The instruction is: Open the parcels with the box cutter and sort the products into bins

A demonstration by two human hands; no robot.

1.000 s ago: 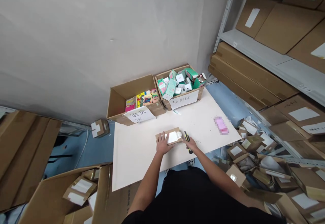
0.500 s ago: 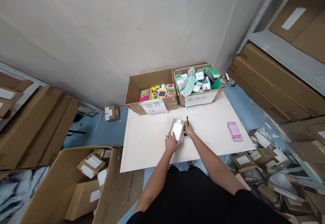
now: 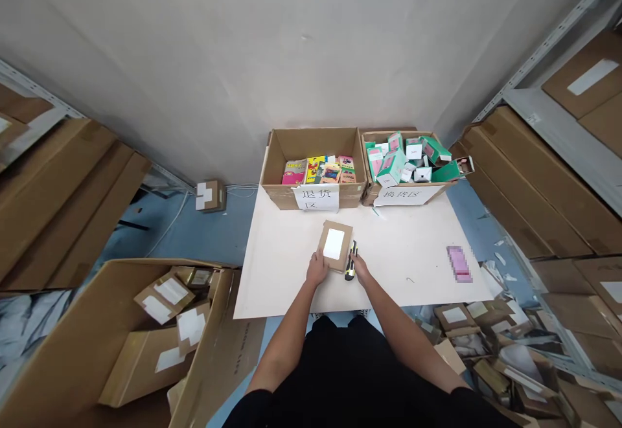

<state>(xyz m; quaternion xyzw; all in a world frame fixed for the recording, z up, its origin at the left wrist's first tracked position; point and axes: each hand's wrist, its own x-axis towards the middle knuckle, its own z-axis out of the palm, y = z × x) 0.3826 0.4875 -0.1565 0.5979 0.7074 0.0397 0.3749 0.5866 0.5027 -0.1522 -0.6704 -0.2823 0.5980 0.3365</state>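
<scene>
A small brown cardboard box with a white label on top is over the white tabletop, in front of me. My left hand grips its lower left corner, fingers closed on the edge. Just right of the box, my right hand has its fingers closed on a black and yellow utility knife. The knife points away from me, close beside the box's right edge. How far the blade is out cannot be made out.
At the table's back stand an open carton of books and an open carton of green-white boxes. A blurred pink item lies right. A large parcel carton stands left; a parcel pile is on the right floor.
My left hand has shifted from the box's top to its lower left corner, and the box has turned. The right hand and knife have come slightly nearer to me. The view has swung left.
</scene>
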